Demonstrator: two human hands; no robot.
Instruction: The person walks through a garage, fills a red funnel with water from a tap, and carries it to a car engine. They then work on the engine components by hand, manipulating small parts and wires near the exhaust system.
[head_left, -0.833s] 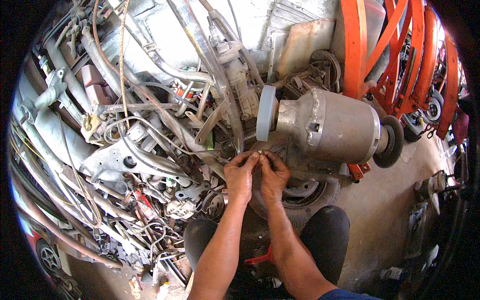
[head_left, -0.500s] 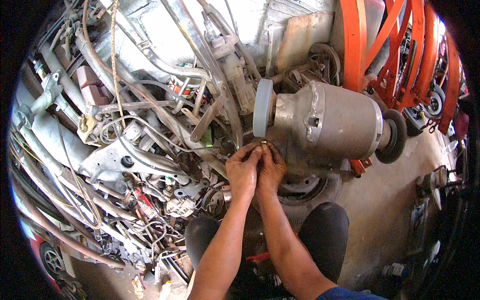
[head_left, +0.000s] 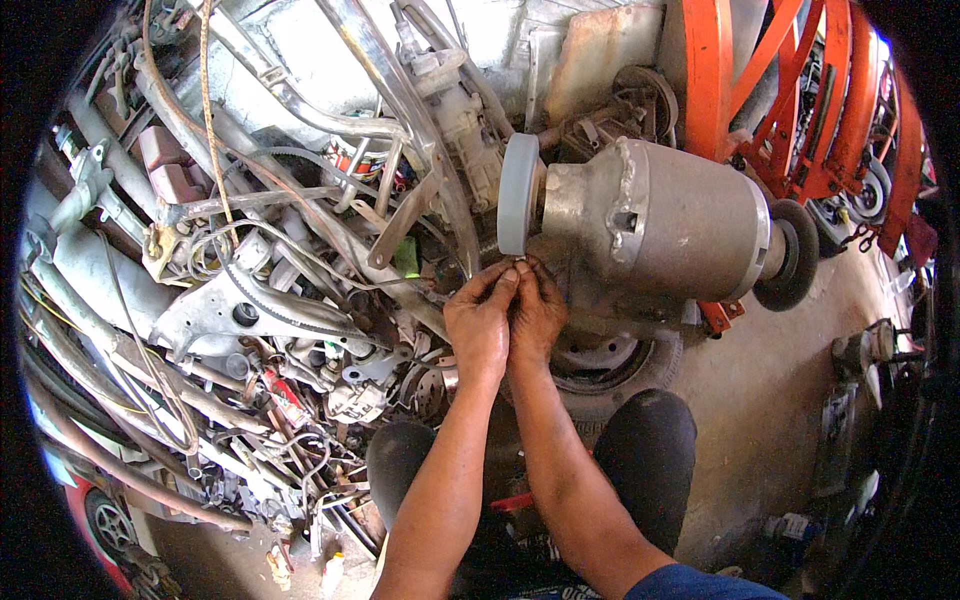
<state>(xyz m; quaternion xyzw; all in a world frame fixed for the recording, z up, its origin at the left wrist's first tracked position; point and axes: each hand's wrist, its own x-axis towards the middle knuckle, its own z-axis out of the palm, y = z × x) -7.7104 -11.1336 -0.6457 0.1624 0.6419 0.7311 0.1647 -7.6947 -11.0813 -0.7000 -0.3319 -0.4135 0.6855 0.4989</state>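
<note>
A bench grinder (head_left: 690,215) with a bulky metal motor body stands in front of me. Its pale grey grinding wheel (head_left: 516,195) is on the left end, and a dark round wheel (head_left: 787,255) sits on the right end. Just under the grinding wheel's lower edge, my left hand (head_left: 478,325) and my right hand (head_left: 536,322) meet side by side. Their thumbs and fingertips pinch one tiny light metal piece (head_left: 520,260), mostly covered by the fingers. I cannot tell whether it touches the wheel.
Scrap metal pipes and car parts, among them a control arm (head_left: 245,312), pile up on the left. A tyre (head_left: 635,385) lies beneath the grinder between my knees. Orange metal frames (head_left: 706,90) stand at the back right. Concrete floor (head_left: 755,400) stretches to the right.
Both hands have risen slightly, bringing the tiny piece closer to the wheel's lower edge. The whole view has shifted a little. The pinch grip stays the same.
</note>
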